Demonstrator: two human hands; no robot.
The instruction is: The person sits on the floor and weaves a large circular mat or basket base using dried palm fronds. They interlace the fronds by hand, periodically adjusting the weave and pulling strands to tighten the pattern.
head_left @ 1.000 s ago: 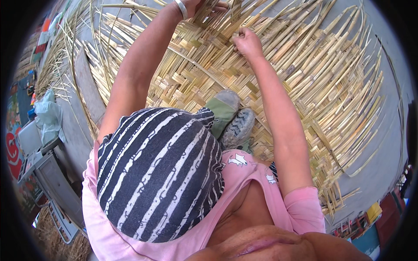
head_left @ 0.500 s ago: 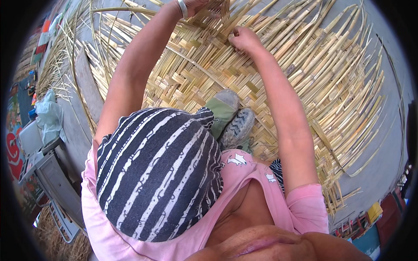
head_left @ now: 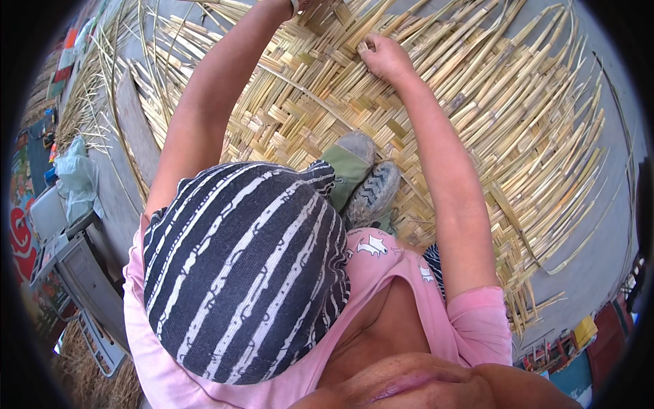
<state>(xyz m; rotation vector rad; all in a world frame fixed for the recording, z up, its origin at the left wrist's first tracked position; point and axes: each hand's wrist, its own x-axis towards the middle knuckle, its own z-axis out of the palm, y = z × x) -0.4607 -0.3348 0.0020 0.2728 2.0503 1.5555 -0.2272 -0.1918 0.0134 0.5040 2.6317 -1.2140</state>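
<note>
A large herringbone mat of split reed strips (head_left: pixel 306 102) spreads on the ground before me, its long loose ends fanning to the right and far side. My right hand (head_left: pixel 387 58) is at the mat's far middle, its fingers pinched on a reed strip at the woven edge. My left hand (head_left: pixel 310 5), with a pale band at the wrist, reaches to the far strips. The top border cuts it off, so its fingers are hidden. My worn shoes (head_left: pixel 375 194) rest on the woven part.
Dark striped cloth (head_left: pixel 245 273) over my bent knee blocks the near left. A flat wooden piece (head_left: pixel 136 129) lies by the mat's left edge, near loose reeds (head_left: pixel 88 112). Farther left are a grey plastic chair (head_left: pixel 88 273) and a pale plastic bag (head_left: pixel 78 174). Grey ground (head_left: pixel 599 252) borders the right.
My left hand has shifted farther away, more of it beyond the top border. The upright strips by it have dropped lower. My right hand has moved slightly away and its fingers have shifted.
</note>
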